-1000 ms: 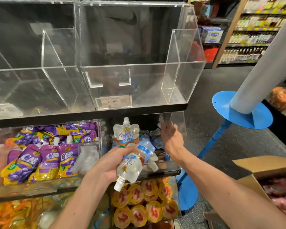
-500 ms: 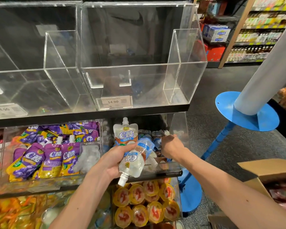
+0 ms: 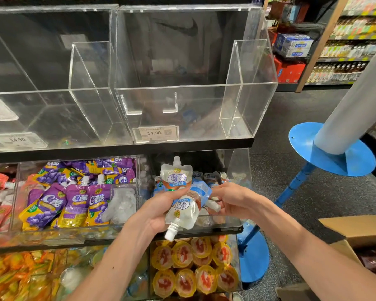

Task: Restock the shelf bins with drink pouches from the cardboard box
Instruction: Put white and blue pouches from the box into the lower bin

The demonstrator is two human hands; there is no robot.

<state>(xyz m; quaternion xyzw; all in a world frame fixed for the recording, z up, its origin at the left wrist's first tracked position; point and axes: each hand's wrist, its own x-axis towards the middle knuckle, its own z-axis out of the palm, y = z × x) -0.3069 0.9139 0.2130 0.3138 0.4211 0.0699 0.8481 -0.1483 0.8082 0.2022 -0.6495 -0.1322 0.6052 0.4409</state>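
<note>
White drink pouches (image 3: 183,210), two in left hand (image 3: 157,210)

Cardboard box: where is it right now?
In the head view the cardboard box sits low at the far right edge, its flap open. It is just right of the blue stand beside the shelf bins.
</note>
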